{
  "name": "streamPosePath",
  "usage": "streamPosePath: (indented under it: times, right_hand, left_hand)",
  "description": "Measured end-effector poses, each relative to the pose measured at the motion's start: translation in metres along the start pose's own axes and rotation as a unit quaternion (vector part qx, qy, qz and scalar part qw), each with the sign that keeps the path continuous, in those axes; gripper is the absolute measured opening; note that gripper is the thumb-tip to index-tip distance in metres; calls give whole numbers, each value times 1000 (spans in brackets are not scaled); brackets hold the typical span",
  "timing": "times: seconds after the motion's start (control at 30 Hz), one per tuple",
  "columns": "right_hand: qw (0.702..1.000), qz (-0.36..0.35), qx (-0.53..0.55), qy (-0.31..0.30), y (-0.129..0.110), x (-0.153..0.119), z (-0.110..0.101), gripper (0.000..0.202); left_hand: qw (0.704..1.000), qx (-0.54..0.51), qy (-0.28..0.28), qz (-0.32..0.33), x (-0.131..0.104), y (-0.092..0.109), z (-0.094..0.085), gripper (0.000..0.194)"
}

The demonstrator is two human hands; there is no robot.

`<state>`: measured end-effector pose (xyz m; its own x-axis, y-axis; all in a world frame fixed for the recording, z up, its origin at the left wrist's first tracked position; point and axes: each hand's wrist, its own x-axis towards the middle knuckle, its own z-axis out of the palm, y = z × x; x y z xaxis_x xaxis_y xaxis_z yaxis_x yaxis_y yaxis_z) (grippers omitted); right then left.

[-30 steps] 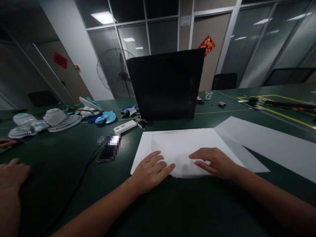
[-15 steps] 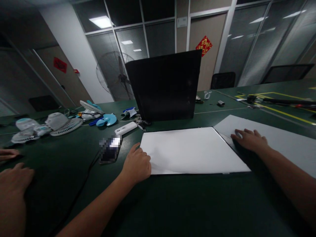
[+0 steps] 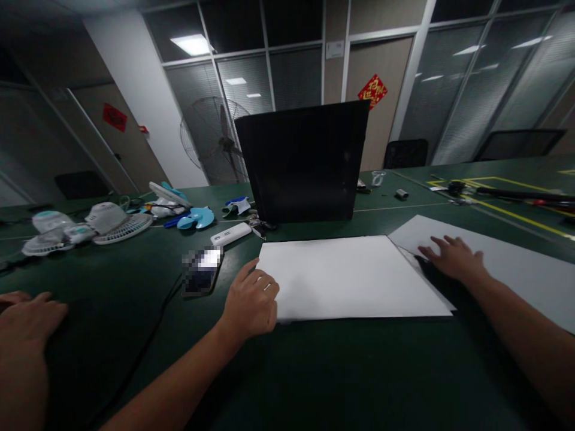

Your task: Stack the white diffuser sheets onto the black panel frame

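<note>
A rectangular white sheet (image 3: 332, 278) lies flat on the dark green table, and a thin edge of another layer shows along its right side. At its left edge, my left hand (image 3: 252, 296) is closed with curled fingers, the index finger lying along the border. My right hand (image 3: 453, 258) is open, fingers spread, over a second white sheet (image 3: 521, 269) to the right. Nothing shows in its grip, and whether it touches that sheet I cannot tell. Behind the first sheet stands a large black panel (image 3: 305, 161), tilted slightly.
Left of the sheet lie a phone (image 3: 202, 272) with a cable and a white power bank (image 3: 231, 234). Fan parts (image 3: 110, 222) and a light-blue fan blade (image 3: 196, 218) sit farther left. Another person's hand (image 3: 33, 317) rests at the left edge. A clear cup (image 3: 378, 178) stands behind.
My right hand has spread its fingers and moved slightly left. The first sheet's right edge has shifted, showing the layer below. My left hand stays at the left edge; the camera view has tilted slightly.
</note>
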<state>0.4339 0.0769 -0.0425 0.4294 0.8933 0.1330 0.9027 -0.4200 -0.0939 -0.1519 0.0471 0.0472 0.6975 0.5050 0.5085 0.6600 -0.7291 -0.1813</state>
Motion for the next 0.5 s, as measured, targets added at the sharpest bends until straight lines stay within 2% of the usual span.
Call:
streamPosePath:
  times: [0.1,0.17,0.23,0.3,0.37,0.43,0.5]
  right_hand:
    - [1000,-9,-14,-19,-16,-6,-2,92]
    - [999,-18,-19,-41,-24,-10,-1,85]
    - [998,-18,-19,-50,-27,-11,0,82]
    - [998,-17,-17,-53,-27,-11,0,81]
    - [998,-16,-15,-55,-28,-11,-1,81]
    - [998,-15,-11,-56,-30,-12,-3,80]
    - [998,-13,-6,-55,-32,-13,-5,80]
  left_hand:
    - [999,-26,34,-19,-3,2,5,26]
    - [997,-69,18,-1,-3,4,9,34]
    - [993,-107,-46,35,-2,8,13,49]
    - [980,-130,-135,67,1,13,16,63]
    - [966,-140,-206,68,5,18,18,72]
    - [956,-146,-248,54,7,22,20,78]
    - [952,-147,-267,35,8,25,21,80]
